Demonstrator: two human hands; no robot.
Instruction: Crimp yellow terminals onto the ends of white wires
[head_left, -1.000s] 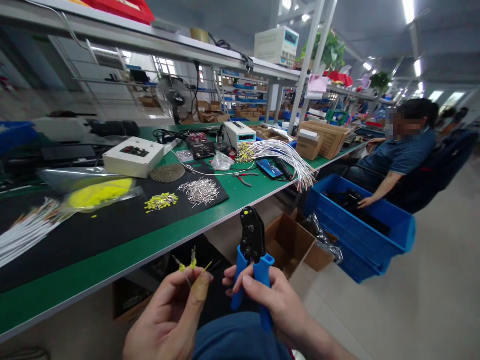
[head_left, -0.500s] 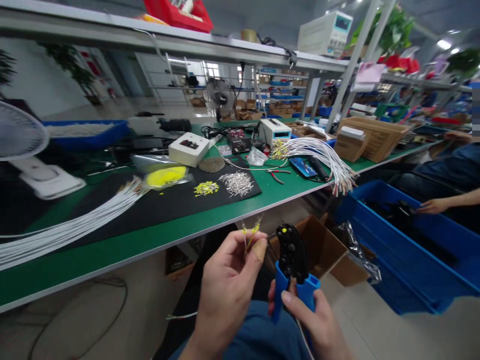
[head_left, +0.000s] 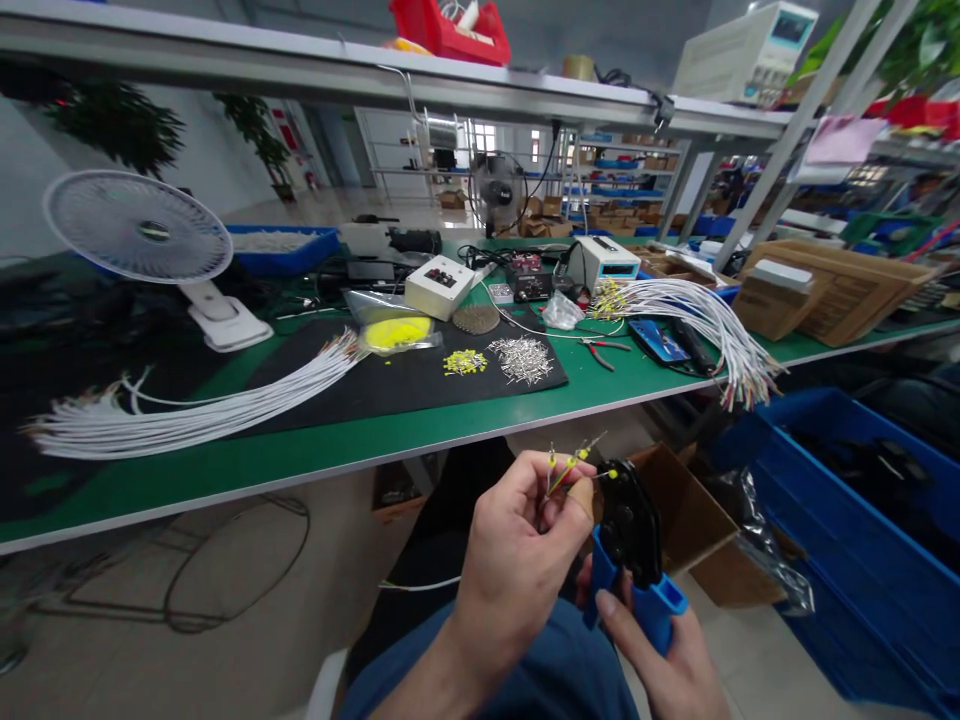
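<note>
My left hand (head_left: 525, 530) pinches the ends of several thin wires (head_left: 553, 484) between thumb and fingers. Small yellow-collared terminals (head_left: 571, 463) with metal pins stick up from these wires. In my right hand (head_left: 660, 650) is a crimping tool (head_left: 630, 530) with a black head and blue handles, held upright. One yellow terminal (head_left: 613, 474) shows at the top of the tool's head, close to my left fingertips; whether the jaws grip it I cannot tell. A white cable (head_left: 424, 584) crosses my lap behind the left wrist.
On the green bench lie a pile of yellow terminals (head_left: 465, 362), a pile of silver pins (head_left: 523, 360), a bag of yellow pieces (head_left: 397, 332), bundled white cables (head_left: 202, 415) and red-handled cutters (head_left: 598, 352). A cardboard box (head_left: 712, 560) and blue bin (head_left: 847, 540) stand below, right.
The view has swung left, so the bench things sit further right. My left hand and the crimping tool's head have come together, with a yellow terminal now at its jaws.
</note>
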